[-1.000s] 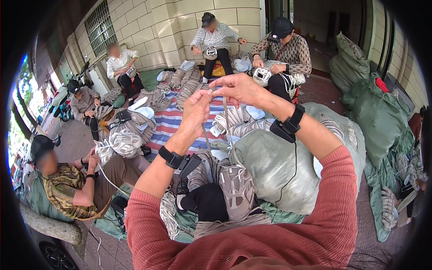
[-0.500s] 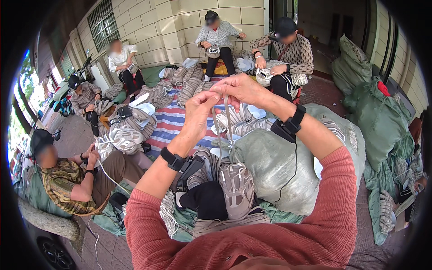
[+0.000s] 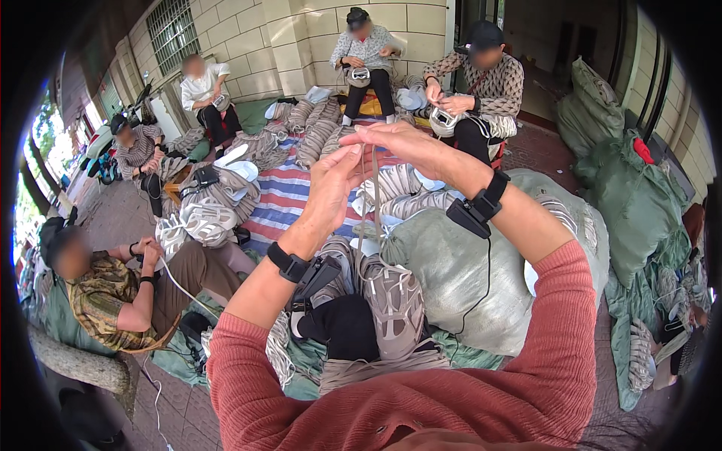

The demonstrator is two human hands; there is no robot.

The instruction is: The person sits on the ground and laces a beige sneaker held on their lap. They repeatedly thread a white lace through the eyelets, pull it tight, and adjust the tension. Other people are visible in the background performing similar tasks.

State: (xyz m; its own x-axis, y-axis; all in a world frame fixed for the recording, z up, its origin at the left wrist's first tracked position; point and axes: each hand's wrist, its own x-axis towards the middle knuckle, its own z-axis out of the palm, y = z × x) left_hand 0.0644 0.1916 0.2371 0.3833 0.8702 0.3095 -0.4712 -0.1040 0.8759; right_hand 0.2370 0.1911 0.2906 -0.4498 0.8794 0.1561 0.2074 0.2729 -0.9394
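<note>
A grey-beige sneaker upper (image 3: 393,304) rests on my lap, toe toward me. Its flat shoelace (image 3: 378,197) stretches upward from it in two strands to my raised hands. My left hand (image 3: 335,186) and my right hand (image 3: 410,150) meet fingertip to fingertip above the shoe, with the lace ends between them. The right fingers are long and pressed together over the left thumb; their tips partly hide how the lace is gripped. Both wrists wear black straps with small devices.
A large pale-green sack (image 3: 466,278) bulges at my right, with darker green sacks (image 3: 632,203) beyond. A striped sheet (image 3: 282,195) lies ahead, with bundled shoe uppers (image 3: 214,218) along it. Several people sit around it handling shoes, one person (image 3: 113,293) close on my left.
My hands have drawn closer, and the right fingers have straightened from a pinch. The two lace strands hang farther apart lower down. The person at far right now holds both hands above a shoe.
</note>
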